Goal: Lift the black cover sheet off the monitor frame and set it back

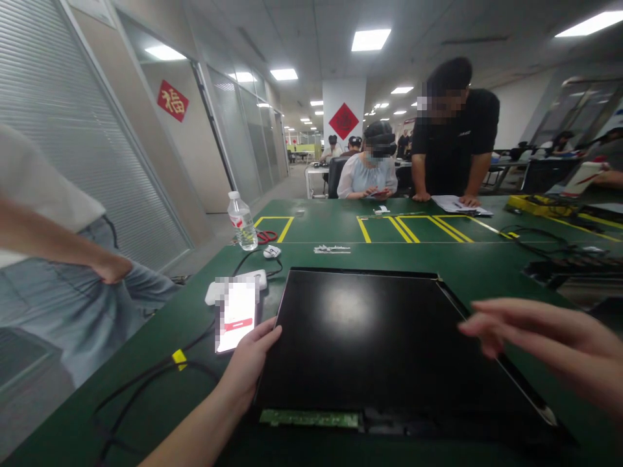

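A black display panel (379, 344) lies in front of me, with a green circuit strip (311, 418) along its near edge. My left hand (250, 360) grips the panel's left edge, thumb on top and the other fingers hidden underneath. Over the panel's right edge is my right hand (525, 331), slightly blurred, its fingers bent and bunched; whether they hold anything is too unclear to tell. A phone with a lit screen (238, 314) rests against a white device (214, 294) just left of the panel.
On the green table (321, 224) stand a water bottle (242, 224) and red-handled scissors (267, 237). Black cables (141, 376) run at the left. A person stands at left; others are across the table. A yellow tray (540, 207) is at far right.
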The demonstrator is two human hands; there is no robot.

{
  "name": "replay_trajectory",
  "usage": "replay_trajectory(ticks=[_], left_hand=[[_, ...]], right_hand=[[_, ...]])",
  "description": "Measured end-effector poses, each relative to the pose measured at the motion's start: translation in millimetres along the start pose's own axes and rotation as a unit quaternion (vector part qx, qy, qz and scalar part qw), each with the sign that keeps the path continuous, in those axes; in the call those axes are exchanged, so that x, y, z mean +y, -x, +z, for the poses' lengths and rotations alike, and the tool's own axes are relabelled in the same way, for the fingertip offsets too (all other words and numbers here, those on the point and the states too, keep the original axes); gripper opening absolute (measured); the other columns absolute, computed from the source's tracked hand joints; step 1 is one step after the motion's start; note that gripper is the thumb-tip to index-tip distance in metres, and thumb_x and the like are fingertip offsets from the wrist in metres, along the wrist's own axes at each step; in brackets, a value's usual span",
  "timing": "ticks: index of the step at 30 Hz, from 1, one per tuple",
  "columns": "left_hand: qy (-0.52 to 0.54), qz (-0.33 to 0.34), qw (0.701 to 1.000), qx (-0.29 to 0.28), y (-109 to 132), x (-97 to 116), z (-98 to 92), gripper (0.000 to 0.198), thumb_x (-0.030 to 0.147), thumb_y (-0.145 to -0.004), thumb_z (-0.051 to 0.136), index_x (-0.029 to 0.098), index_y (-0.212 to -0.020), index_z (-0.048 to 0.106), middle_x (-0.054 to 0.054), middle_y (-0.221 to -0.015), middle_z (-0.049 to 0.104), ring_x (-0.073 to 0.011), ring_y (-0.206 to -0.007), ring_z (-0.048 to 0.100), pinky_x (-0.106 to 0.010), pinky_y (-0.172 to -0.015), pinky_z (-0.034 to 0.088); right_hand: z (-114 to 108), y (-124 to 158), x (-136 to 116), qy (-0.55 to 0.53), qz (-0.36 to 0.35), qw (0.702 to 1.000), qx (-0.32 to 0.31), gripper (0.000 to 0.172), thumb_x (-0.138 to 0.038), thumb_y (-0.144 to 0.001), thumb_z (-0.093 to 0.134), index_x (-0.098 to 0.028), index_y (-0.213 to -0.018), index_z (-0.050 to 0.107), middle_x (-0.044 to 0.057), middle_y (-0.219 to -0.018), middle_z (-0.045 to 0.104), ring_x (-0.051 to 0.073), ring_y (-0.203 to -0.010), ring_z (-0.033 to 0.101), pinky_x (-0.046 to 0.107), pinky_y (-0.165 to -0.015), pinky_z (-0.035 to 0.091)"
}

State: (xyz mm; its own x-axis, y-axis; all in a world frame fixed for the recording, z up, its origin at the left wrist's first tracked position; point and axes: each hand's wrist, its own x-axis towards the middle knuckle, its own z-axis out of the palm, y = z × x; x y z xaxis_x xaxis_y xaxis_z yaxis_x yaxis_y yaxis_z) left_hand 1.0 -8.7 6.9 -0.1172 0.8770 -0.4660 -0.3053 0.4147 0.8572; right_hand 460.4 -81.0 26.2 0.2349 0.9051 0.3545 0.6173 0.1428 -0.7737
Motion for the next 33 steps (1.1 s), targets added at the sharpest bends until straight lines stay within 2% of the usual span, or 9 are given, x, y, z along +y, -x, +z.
replay_trajectory(ticks=[1,3,5,6,10,15,24,30,33], left_hand=[[-0.002,0.001,1.000,0.003,0.5,1.1,0.4,0.035,0.006,-0.094,0.069,0.013,-0.127,0.079,-0.014,-0.094,0.086,-0.0279,-0.081,0.085,-0.032,-0.066,0.066],[-0.009,0.007,1.000,0.003,-0.4,1.5,-1.3,0.035,0.008,-0.092,0.073,0.016,-0.125,0.080,-0.013,-0.095,0.087,-0.0291,-0.083,0.085,-0.034,-0.071,0.067],[-0.016,0.015,1.000,-0.007,-3.2,-0.1,-5.7,0.036,0.011,-0.087,0.080,0.018,-0.123,0.082,-0.012,-0.097,0.087,-0.0304,-0.087,0.085,-0.038,-0.079,0.068],[-0.019,0.019,0.999,-0.019,-4.6,-1.4,-8.3,0.037,0.014,-0.086,0.083,0.018,-0.123,0.082,-0.012,-0.099,0.087,-0.0312,-0.090,0.085,-0.040,-0.082,0.068],[-0.047,0.026,0.997,-0.050,-5.5,-5.6,-14.5,0.046,0.022,-0.079,0.092,0.020,-0.123,0.082,-0.013,-0.107,0.087,-0.0336,-0.098,0.084,-0.042,-0.088,0.068],[-0.091,0.077,0.991,-0.052,-4.0,-4.7,-15.7,0.058,0.030,-0.073,0.097,0.020,-0.128,0.080,-0.013,-0.116,0.085,-0.0376,-0.112,0.081,-0.040,-0.087,0.068],[-0.123,0.089,0.988,-0.042,-6.0,0.1,-17.4,0.063,0.031,-0.069,0.099,0.024,-0.128,0.079,-0.012,-0.119,0.085,-0.0397,-0.119,0.078,-0.042,-0.096,0.066],[-0.114,0.146,0.982,-0.034,-2.5,-7.0,-15.7,0.074,0.041,-0.068,0.099,0.023,-0.135,0.077,-0.015,-0.146,0.074,-0.0434,-0.148,0.058,-0.048,-0.115,0.057],[-0.125,0.170,0.976,-0.056,2.4,-4.3,-13.1,0.081,0.055,-0.069,0.096,0.024,-0.140,0.075,-0.012,-0.146,0.074,-0.0435,-0.152,0.053,-0.053,-0.122,0.050]], right_hand=[[10.2,-15.9,4.4,-0.031,0.052,0.998,-0.025,0.045,-0.062,-0.083,0.072,-0.030,-0.113,0.082,0.015,-0.113,0.080,0.031,-0.091,0.075,0.044,-0.081,0.064],[27.7,-38.8,21.1,-0.044,0.140,0.989,0.006,0.047,-0.057,-0.072,0.069,-0.028,-0.108,0.080,0.015,-0.113,0.081,0.035,-0.097,0.076,0.046,-0.080,0.063],[38.7,-46.3,44.1,0.018,0.189,0.981,0.040,0.044,-0.051,-0.064,0.065,-0.026,-0.098,0.079,0.015,-0.104,0.081,0.037,-0.096,0.076,0.047,-0.083,0.061],[41.9,-45.0,55.5,0.053,0.202,0.978,0.026,0.046,-0.051,-0.064,0.064,-0.026,-0.099,0.079,0.014,-0.101,0.080,0.037,-0.093,0.076,0.048,-0.084,0.061],[48.1,-29.2,80.1,0.135,0.160,0.978,0.020,0.051,-0.050,-0.068,0.061,-0.026,-0.109,0.080,0.013,-0.111,0.080,0.035,-0.094,0.075,0.047,-0.086,0.061],[54.1,-26.8,71.2,0.109,0.171,0.979,0.024,0.060,-0.050,-0.071,0.064,-0.026,-0.123,0.079,0.011,-0.117,0.082,0.035,-0.106,0.077,0.044,-0.092,0.060],[60.7,-26.5,69.0,0.115,0.135,0.984,0.001,0.058,-0.049,-0.072,0.062,-0.024,-0.121,0.081,0.012,-0.125,0.080,0.038,-0.120,0.073,0.051,-0.106,0.056],[64.9,-27.1,76.8,0.126,0.106,0.986,0.015,0.053,-0.046,-0.075,0.062,-0.023,-0.119,0.081,0.014,-0.130,0.078,0.038,-0.125,0.070,0.054,-0.113,0.052],[66.5,-28.0,82.4,0.116,0.100,0.988,0.022,0.052,-0.048,-0.075,0.063,-0.023,-0.117,0.081,0.014,-0.128,0.079,0.038,-0.124,0.071,0.056,-0.113,0.051]])
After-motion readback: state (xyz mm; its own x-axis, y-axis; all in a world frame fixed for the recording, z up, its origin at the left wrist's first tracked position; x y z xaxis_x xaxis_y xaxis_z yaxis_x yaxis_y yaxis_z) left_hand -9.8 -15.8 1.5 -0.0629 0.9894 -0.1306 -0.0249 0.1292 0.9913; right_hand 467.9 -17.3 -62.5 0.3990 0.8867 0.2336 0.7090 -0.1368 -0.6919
